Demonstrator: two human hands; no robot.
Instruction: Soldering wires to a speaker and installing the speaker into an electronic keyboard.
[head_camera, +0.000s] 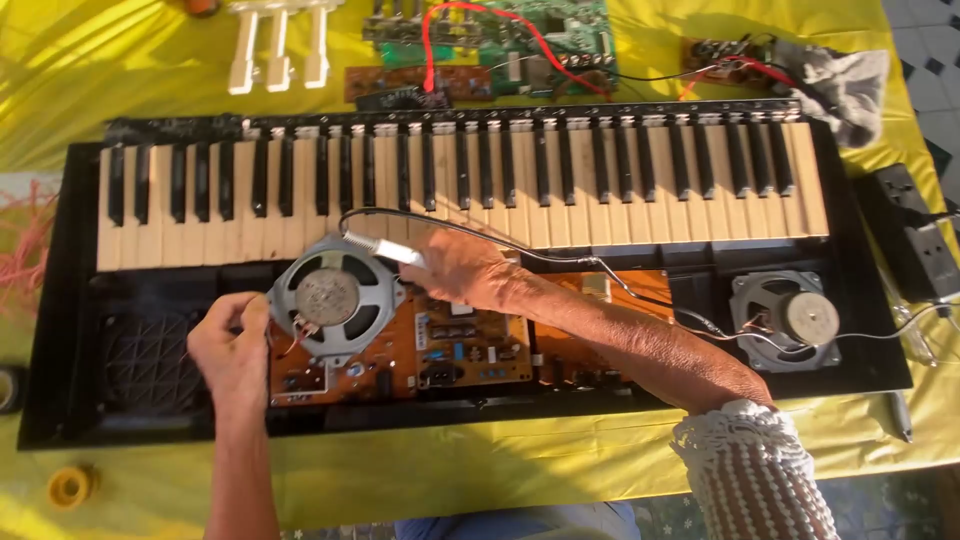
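Yellow cloth over work surface; strong sunlight; patterned floor tiles top right.

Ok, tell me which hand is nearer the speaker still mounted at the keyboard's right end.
Right. The right hand is nearer that mounted speaker, at centre with a soldering iron; the left hand is farther left, touching the loose speaker.

The left hand reaches up from the near edge, fingers curled shut in a pinch. The right hand crosses in from the right, forearm slanted, fingers closed in a grip.
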